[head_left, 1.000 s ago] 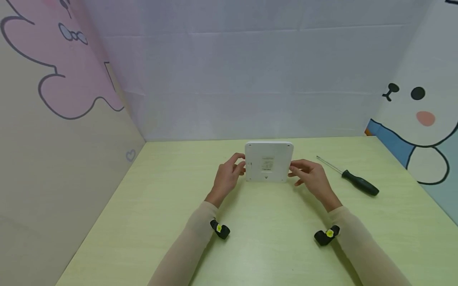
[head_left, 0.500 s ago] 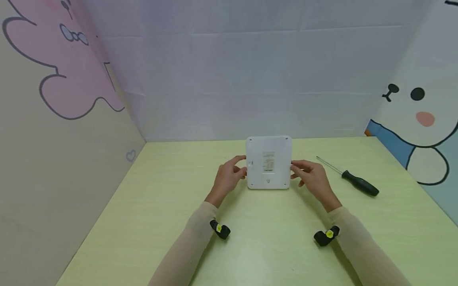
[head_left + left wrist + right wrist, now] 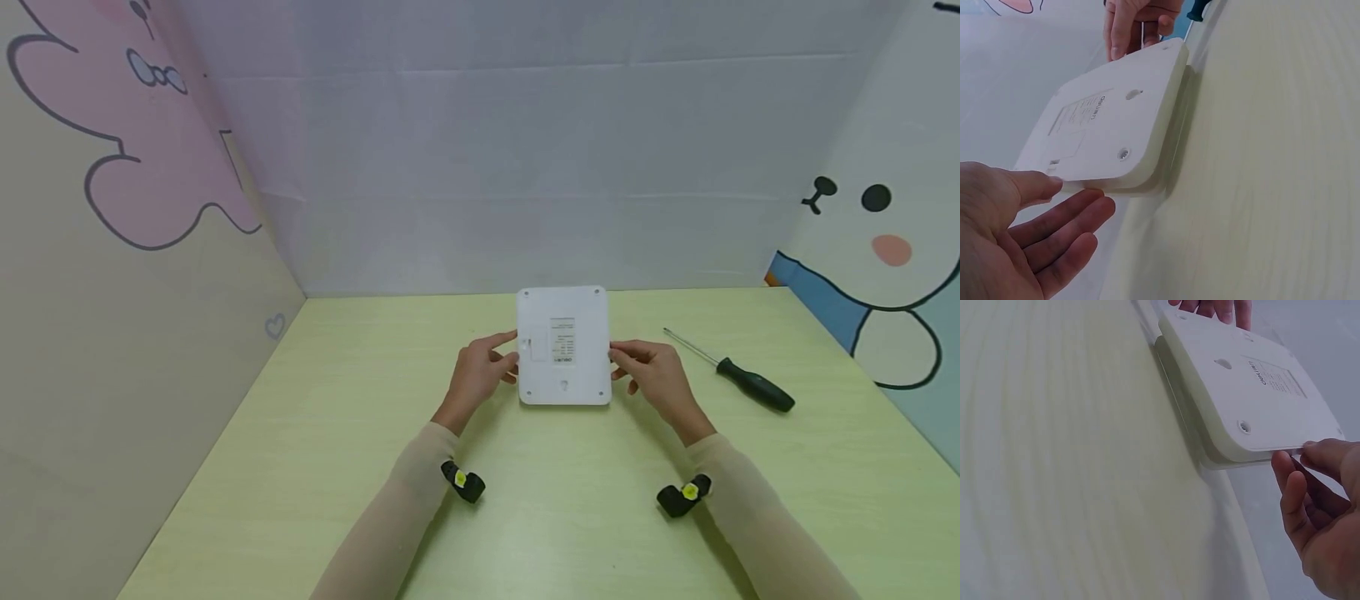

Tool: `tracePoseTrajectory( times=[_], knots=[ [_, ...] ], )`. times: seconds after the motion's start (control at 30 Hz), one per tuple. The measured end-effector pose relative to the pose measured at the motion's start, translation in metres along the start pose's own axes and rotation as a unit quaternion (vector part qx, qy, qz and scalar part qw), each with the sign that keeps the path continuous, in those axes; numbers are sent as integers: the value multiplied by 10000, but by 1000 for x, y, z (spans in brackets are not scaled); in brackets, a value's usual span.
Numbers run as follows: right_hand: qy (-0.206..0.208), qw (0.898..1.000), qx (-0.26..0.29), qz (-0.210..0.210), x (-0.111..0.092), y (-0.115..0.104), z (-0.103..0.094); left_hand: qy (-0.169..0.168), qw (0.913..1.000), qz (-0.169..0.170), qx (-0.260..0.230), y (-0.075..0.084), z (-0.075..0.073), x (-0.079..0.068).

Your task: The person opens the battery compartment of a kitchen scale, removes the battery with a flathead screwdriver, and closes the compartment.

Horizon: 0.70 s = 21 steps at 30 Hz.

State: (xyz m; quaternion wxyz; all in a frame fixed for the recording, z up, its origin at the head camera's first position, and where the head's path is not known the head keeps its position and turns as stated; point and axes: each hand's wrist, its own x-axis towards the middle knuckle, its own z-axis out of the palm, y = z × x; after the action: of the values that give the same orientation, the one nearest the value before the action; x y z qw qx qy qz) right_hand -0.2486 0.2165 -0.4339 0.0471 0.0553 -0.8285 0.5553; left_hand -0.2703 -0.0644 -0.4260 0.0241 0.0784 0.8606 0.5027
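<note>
White square plastic device [image 3: 563,346] is held underside up at the middle of the pale green surface [image 3: 300,467], near edge down, label exposed. Left hand [image 3: 480,375] and right hand [image 3: 654,375] pinch its opposite side edges, steadying it. Black-handled screwdriver [image 3: 731,375] lies apart to the right.

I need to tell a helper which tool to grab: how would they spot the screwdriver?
Start at the pale green table. Right of the white square device held between both hands lies the screwdriver. It is the only dark, slender thing: black handle, thin metal shaft.
</note>
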Motion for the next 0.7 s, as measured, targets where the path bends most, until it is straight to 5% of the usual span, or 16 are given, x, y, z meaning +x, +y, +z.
tracePoseTrajectory(
  times=[0.37,0.7],
  knots=[
    [-413,9962,-149,748,-1,6,2,-788,9933,-799,-258,-10,3,3],
    [-689,9932,59,935,-4,3,2,-959,9912,-892,-187,-15,6,3]
  ],
)
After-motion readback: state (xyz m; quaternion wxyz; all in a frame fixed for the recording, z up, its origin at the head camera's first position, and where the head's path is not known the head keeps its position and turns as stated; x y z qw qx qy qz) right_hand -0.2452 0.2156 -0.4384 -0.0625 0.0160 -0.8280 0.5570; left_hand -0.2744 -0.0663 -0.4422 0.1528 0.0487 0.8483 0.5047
